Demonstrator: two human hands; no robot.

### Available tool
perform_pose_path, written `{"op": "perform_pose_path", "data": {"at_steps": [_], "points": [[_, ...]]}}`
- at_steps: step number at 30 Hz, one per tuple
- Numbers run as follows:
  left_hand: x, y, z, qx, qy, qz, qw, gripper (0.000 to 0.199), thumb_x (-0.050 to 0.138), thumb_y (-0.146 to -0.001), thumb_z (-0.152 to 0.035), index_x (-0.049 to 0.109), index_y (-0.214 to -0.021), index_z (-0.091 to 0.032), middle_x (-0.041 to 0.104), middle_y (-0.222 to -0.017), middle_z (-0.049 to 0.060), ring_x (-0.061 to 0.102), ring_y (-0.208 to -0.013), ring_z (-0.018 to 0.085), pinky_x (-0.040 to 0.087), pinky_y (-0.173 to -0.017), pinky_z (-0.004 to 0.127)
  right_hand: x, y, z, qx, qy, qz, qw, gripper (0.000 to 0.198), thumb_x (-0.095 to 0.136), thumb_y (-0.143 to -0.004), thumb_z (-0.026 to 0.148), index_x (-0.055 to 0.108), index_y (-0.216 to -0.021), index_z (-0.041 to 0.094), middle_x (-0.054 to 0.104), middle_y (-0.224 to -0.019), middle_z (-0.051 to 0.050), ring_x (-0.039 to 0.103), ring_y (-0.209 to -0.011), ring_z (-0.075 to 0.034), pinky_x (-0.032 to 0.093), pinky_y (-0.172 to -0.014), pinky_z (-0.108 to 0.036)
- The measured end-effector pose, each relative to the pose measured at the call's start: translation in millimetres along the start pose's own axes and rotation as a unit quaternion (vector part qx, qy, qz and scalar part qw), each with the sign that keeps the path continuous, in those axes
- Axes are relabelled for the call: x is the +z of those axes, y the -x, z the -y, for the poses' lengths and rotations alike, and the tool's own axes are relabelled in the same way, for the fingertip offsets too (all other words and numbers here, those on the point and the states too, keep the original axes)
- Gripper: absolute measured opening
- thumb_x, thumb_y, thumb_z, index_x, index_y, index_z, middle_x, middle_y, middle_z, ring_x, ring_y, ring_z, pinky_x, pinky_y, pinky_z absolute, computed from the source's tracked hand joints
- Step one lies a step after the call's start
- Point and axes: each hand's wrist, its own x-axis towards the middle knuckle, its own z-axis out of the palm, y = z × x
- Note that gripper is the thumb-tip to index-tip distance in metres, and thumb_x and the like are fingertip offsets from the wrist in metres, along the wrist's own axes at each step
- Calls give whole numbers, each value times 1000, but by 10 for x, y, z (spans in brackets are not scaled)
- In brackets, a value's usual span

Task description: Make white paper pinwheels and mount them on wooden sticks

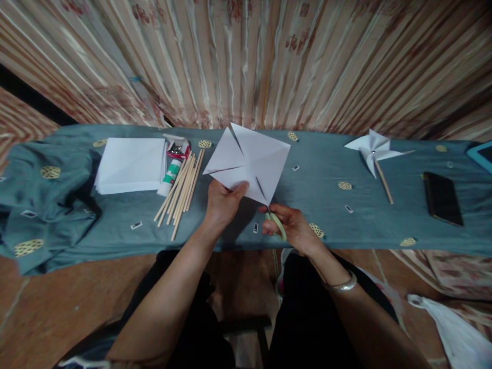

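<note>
A square sheet of white paper [265, 154] is held up over the table, turned so that its corners point outward. Slits run in from three of its corners toward the middle. My left hand [225, 202] pinches its lower left edge, thumb on top. In my right hand [290, 225] is a pair of scissors with light green handles [277, 225]; the fingers are in the loops. The scissors' blades are at the paper's lowest corner, in line with a slit there, and are mostly hidden.
Left on the cloth-covered table [323, 205] lie a stack of white paper [130, 164], a glue stick [169, 177], several wooden sticks [180, 189] and a small red box [179, 148] of metal pieces. Rightward are a paper pinwheel [374, 151], a black phone [443, 197] and a blue-edged object [480, 156].
</note>
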Motion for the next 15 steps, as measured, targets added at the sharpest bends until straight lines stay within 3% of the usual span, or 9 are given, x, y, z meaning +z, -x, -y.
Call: {"op": "perform_pose_path", "data": {"at_steps": [10,15], "points": [[25,67,-43,-21,-17,22,999,21,72,-66,-26,68,-82,-13,72,-83,5,65,-77,19,51,-74,31,-14,-19,4,-47,22,7,999,54,84,-60,52,67,-95,15,69,-67,-2,59,-58,-12,47,-52,-22],[22,71,-44,-26,-3,23,999,22,73,-66,-26,68,-83,-13,71,-84,5,64,-77,19,51,-75,30,-36,-23,-2,-32,31,-1,999,56,86,-57,51,69,-95,13,67,-65,-1,61,-57,-13,52,-57,-26]]}}
